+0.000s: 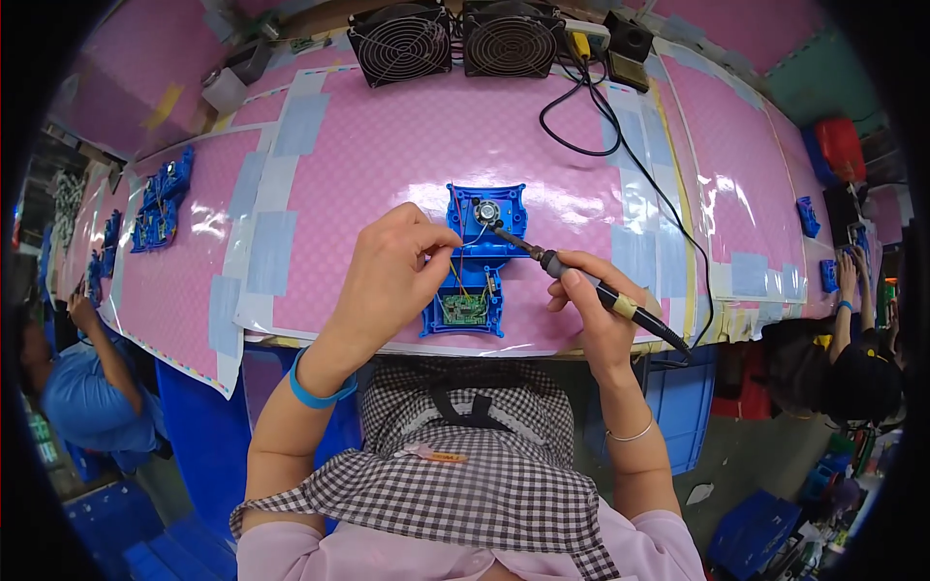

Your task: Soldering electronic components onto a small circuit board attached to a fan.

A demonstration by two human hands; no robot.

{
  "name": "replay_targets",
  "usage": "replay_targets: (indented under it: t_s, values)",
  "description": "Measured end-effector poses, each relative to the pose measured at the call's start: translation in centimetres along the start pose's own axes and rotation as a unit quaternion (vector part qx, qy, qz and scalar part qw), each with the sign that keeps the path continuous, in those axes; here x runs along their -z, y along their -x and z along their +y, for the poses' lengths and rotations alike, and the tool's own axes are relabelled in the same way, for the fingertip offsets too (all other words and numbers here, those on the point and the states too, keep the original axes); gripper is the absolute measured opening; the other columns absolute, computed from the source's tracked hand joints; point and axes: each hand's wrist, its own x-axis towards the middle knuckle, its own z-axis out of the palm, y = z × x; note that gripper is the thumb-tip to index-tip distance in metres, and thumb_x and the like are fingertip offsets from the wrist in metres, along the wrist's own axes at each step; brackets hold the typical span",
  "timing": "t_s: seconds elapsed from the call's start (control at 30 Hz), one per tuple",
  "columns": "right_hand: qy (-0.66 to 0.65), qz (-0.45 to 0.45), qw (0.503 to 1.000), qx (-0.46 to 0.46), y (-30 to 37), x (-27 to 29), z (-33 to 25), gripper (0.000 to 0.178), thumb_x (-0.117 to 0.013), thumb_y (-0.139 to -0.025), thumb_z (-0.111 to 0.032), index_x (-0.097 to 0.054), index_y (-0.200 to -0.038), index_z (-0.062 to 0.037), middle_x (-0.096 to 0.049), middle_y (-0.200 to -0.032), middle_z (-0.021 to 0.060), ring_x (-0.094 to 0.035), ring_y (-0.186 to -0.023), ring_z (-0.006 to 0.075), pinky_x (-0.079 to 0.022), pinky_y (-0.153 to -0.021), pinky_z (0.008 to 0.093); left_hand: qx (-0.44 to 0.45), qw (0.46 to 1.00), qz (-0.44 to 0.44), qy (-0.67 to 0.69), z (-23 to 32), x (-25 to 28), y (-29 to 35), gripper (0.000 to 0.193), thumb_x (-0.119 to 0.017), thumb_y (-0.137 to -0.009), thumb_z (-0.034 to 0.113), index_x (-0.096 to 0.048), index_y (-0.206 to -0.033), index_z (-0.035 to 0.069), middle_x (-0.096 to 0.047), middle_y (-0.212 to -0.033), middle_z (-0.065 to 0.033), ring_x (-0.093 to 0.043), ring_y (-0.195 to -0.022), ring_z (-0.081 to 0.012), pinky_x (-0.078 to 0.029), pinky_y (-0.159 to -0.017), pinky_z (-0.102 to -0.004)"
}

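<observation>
In front of me on the table lies an opened blue plastic housing in two halves. The far half (519, 199) holds a small round speaker (486, 212); the near half (427, 322) holds a green circuit board (463, 312) with thin coloured wires. My left hand (383, 266) is closed in a pinch on a thin wire (475, 238) running to the speaker. My right hand (603, 305) grips a soldering iron (554, 264) like a pen, its tip at the speaker's lower edge. Whether the tip touches the wire is too small to tell.
Two black fans (402, 46) stand at the table's back edge. The iron's black cord (668, 203) loops along the right. More blue housings (160, 208) lie to the left, and others (808, 217) far right. Co-workers sit at both sides. Blue crates (678, 407) stand below the table edge.
</observation>
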Motion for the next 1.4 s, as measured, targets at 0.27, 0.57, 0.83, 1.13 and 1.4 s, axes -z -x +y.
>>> replay_targets:
  t_s: [0.27, 0.57, 0.83, 1.13, 1.4]
  values:
    - [0.002, -0.010, 1.000, 0.019, -0.5, 0.1, 0.4, 0.022, -0.060, -0.087, -0.005, -0.063, -0.105, 0.0082, -0.066, -0.076, 0.0128, -0.063, -0.064, 0.0164, -0.052, -0.062, 0.0262, 0.022, 0.999, -0.017, -0.022, 0.1, 0.0, -0.8, 0.011, -0.061, -0.074, 0.002, -0.069, -0.081, 0.000, -0.056, -0.071, -0.0116, -0.057, -0.062, -0.0236, -0.045, -0.057, -0.0351]
    - [0.027, -0.025, 0.999, 0.026, -0.5, 0.4, 0.6, 0.023, -0.060, -0.086, -0.003, -0.062, -0.107, 0.0078, -0.066, -0.076, 0.0108, -0.063, -0.065, 0.0147, -0.051, -0.062, 0.0251, 0.024, 0.999, -0.022, -0.026, 0.5, 0.0, -0.9, 0.011, -0.061, -0.073, 0.002, -0.068, -0.080, 0.000, -0.056, -0.070, -0.0121, -0.057, -0.063, -0.0244, -0.045, -0.057, -0.0358]
    - [0.034, -0.028, 0.999, 0.022, -0.5, 0.4, 0.3, 0.023, -0.060, -0.085, -0.002, -0.062, -0.106, 0.0071, -0.066, -0.077, 0.0100, -0.062, -0.065, 0.0140, -0.051, -0.062, 0.0245, 0.024, 0.999, -0.014, -0.016, 0.3, -0.5, -1.2, 0.011, -0.061, -0.072, 0.002, -0.068, -0.079, -0.001, -0.055, -0.069, -0.0122, -0.056, -0.062, -0.0247, -0.044, -0.056, -0.0364]
    - [0.054, 0.027, 0.997, 0.045, -0.5, 1.9, -0.9, 0.020, -0.060, -0.084, -0.003, -0.064, -0.100, 0.0082, -0.064, -0.077, 0.0127, -0.059, -0.061, 0.0151, -0.048, -0.057, 0.0244, 0.013, 1.000, -0.023, -0.009, 1.1, -0.3, -1.0, 0.011, -0.061, -0.072, 0.001, -0.066, -0.082, -0.001, -0.055, -0.072, -0.0126, -0.057, -0.064, -0.0253, -0.045, -0.057, -0.0376]
    - [0.096, -0.001, 0.995, 0.036, -1.4, 2.2, -1.0, 0.018, -0.061, -0.084, -0.003, -0.066, -0.098, 0.0056, -0.064, -0.073, 0.0086, -0.058, -0.060, 0.0112, -0.046, -0.054, 0.0224, -0.032, 0.999, -0.024, -0.003, 0.8, -2.1, -1.9, 0.011, -0.057, -0.074, -0.002, -0.054, -0.084, -0.001, -0.056, -0.078, -0.0157, -0.057, -0.069, -0.0321, -0.046, -0.063, -0.0407]
